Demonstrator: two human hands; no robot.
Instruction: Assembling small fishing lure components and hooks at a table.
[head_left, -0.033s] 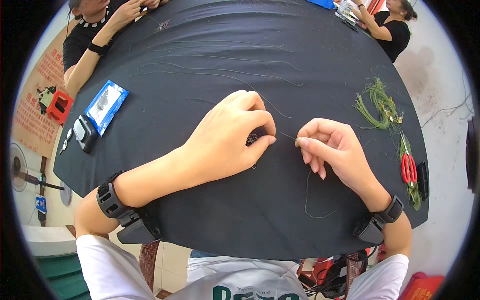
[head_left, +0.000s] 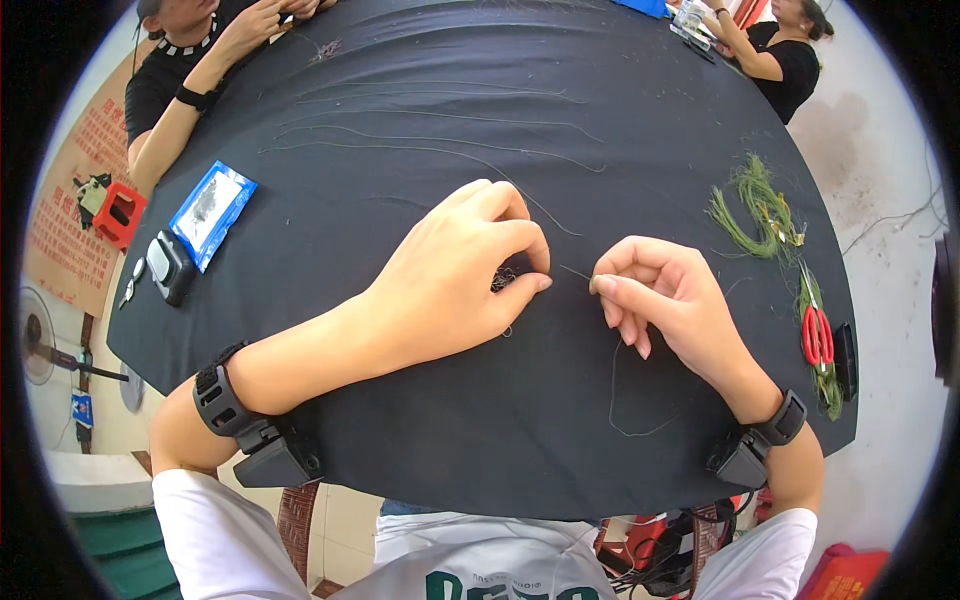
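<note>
My left hand [head_left: 455, 262] is just above the middle of the black-covered table, thumb and forefinger curled together around a small dark tangled bundle [head_left: 504, 279]. Most of that bundle is hidden by the fingers, and a tiny loop of thread pokes out beneath the thumb. A short way to its right, my right hand [head_left: 668, 298] pinches a thin thread [head_left: 613, 392] between thumb and forefinger. The thread's short tip points toward the left hand; its long tail hangs below the palm and curves over the cloth. The hands are apart.
Long thin threads [head_left: 440, 149] lie across the dark tablecloth [head_left: 480, 440] beyond my hands. At right are a green thread bundle [head_left: 752, 215] and red-handled scissors [head_left: 817, 338]. A blue packet [head_left: 213, 213] and black case [head_left: 170, 268] sit left. Two people [head_left: 165, 100] work at the far side.
</note>
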